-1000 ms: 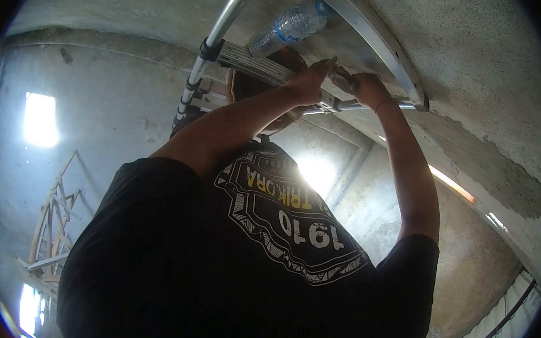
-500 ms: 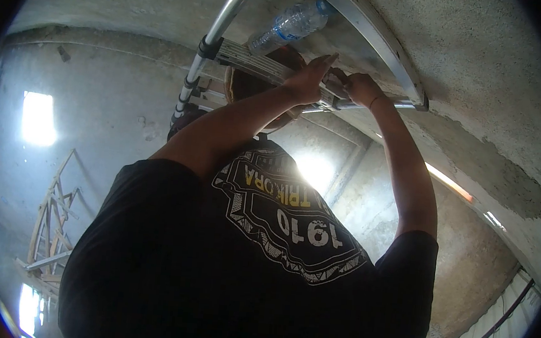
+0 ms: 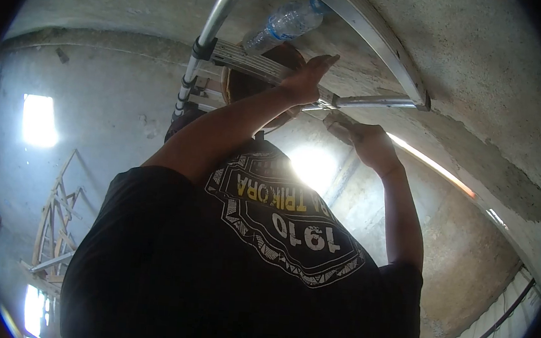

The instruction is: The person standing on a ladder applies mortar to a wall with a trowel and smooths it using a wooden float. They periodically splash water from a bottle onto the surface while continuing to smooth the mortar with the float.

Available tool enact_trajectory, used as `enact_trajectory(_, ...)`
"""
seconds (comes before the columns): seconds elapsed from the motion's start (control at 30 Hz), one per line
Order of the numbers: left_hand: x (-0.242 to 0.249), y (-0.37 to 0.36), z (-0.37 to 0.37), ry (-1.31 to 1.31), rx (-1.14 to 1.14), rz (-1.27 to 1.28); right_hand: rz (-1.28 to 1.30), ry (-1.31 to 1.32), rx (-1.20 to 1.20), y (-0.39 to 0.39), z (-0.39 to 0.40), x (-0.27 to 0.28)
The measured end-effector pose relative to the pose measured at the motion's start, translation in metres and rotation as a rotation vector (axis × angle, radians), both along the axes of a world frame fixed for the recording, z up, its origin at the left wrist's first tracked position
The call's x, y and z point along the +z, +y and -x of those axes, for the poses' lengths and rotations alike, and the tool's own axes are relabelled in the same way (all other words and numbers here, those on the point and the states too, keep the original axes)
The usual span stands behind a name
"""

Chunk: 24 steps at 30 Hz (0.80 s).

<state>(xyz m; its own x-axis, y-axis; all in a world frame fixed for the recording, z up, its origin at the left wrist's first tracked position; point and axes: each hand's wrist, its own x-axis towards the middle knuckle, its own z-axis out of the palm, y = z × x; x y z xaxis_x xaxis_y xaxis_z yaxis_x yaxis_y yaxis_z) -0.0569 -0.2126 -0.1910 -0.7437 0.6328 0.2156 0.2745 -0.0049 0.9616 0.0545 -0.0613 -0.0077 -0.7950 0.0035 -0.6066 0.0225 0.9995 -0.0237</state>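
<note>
I'm gripping a brownish piece in my right hand, moving it likely needing care, my left hand's grip unclear.

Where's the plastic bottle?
Top middle of the head view, the plastic bottle is between the round pole and curved metal bar, above the left hand.

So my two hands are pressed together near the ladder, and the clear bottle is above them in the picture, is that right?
Not quite: your hands are apart. The head view shows a gap between the left hand and the right hand, which is lower and farther right. They are near the ladder, and the clear bottle is above them.
</note>
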Motion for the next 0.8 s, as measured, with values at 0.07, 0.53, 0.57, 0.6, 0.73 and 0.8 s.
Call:
enact_trajectory(0.07, 0.006, -0.002, 0.000, -0.029, -0.021, 0.061, 0.022, 0.111, -0.094, -0.001, 0.001, 0.005)
enact_trajectory(0.53, 0.004, 0.005, 0.005, 0.186, -0.327, 0.565, 0.065, 0.256, -0.058, 0.021, 0.077, -0.056)
enact_trajectory(0.57, 0.005, 0.000, 0.005, 0.432, -0.212, 0.664, 0.123, 0.219, -0.047, 0.027, 0.085, -0.059)
enact_trajectory(0.6, 0.007, -0.004, 0.005, 0.667, -0.095, 0.761, 0.031, 0.188, -0.034, 0.024, 0.088, -0.060)
enact_trajectory(0.73, 0.007, -0.003, 0.022, 0.641, -0.347, 1.025, -0.224, 0.129, 0.050, 0.015, 0.098, -0.061)
enact_trajectory(0.8, 0.010, -0.001, 0.012, 0.624, -0.253, 1.052, -0.276, 0.100, 0.036, 0.024, 0.098, -0.073)
